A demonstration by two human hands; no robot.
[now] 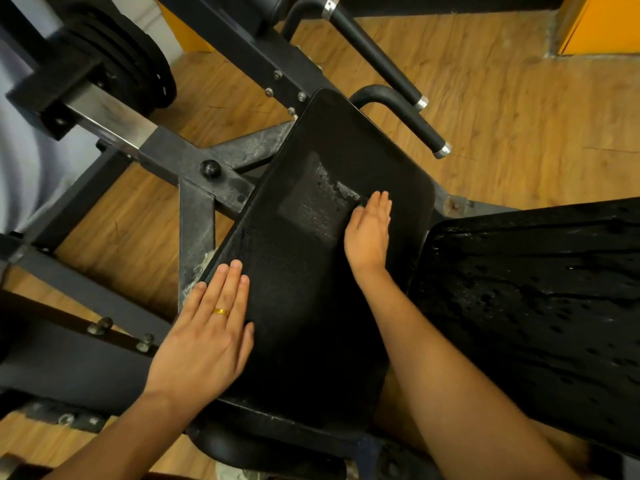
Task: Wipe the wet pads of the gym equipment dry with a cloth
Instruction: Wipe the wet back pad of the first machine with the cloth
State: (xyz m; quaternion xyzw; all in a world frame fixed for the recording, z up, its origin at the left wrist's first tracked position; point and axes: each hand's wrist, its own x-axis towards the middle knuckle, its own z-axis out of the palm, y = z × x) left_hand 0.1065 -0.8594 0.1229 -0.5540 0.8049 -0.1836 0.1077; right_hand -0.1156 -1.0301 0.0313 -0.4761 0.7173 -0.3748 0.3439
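Our left hand [207,336] lies flat, fingers together, holding nothing, on the near pad [311,271], while our right hand [369,230], fingers flat, should press the dark cloth [311,199] beyond its fingertips firmly across remaining droplets.

Soft, even indoor light, fairly bright on the wooden floor [502,109]. The black pad [311,289] swallows detail, with faint sheen on wet droplets toward three o'clock. Motion blur at nine o'clock; wide-angle bending at the edges.
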